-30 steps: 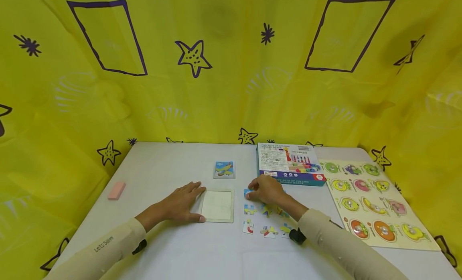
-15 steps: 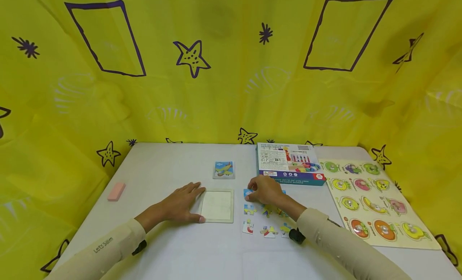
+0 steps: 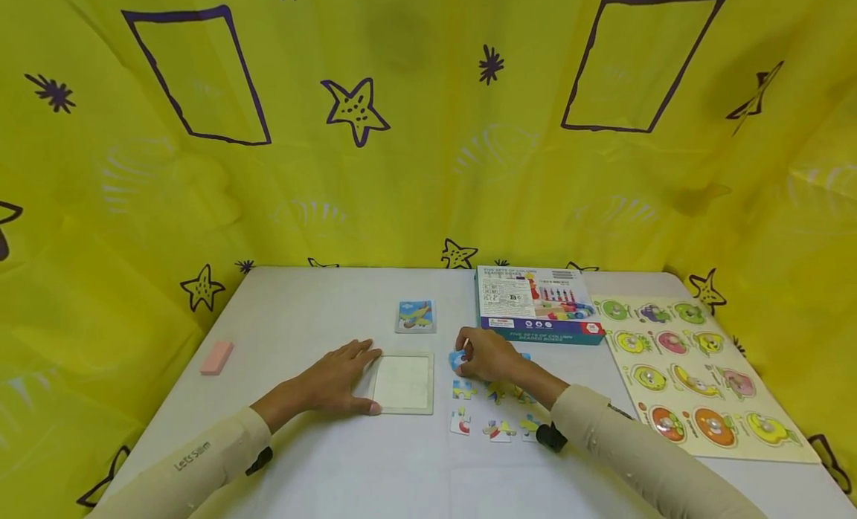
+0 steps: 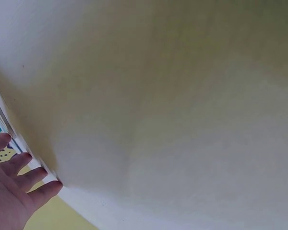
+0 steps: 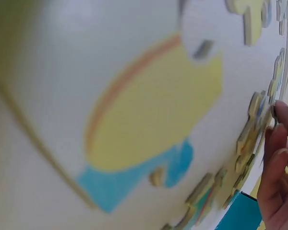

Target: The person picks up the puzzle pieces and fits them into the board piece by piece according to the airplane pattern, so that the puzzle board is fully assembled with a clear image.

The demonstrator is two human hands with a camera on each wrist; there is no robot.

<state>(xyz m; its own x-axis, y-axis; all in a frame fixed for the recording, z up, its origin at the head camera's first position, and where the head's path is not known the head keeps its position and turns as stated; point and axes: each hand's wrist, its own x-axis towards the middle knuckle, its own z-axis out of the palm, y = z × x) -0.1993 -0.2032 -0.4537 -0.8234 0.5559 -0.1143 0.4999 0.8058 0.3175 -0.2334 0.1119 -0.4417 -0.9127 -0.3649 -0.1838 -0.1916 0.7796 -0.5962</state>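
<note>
My right hand (image 3: 494, 354) pinches a blue jigsaw puzzle piece (image 3: 456, 360) between thumb and fingers, at the top left of a spread of loose pieces. The piece is tilted, and the fingers cover part of it. In the right wrist view, the right hand (image 5: 278, 177) shows at the right edge. My left hand (image 3: 335, 378) lies at the left side of a pale square puzzle frame (image 3: 431, 385), thumb and fingers spread along its edge. In the left wrist view, the left hand (image 4: 14, 194) has its fingers extended. Below the right hand lie other pieces, among them a yellow-and-blue piece (image 3: 462, 389) and a red-and-white piece (image 3: 460, 421).
A small airplane picture puzzle (image 3: 416, 316) lies behind the frame. A beaded-box carton (image 3: 535, 303) sits behind the right hand, and a fruit peg board (image 3: 696, 378) is at the right. A pink block (image 3: 216, 358) lies at the left on the white table (image 3: 321, 467).
The blue puzzle piece, flat among the others before, is now tilted up and slightly left in my right hand's pinch. My left hand has stayed at the frame.
</note>
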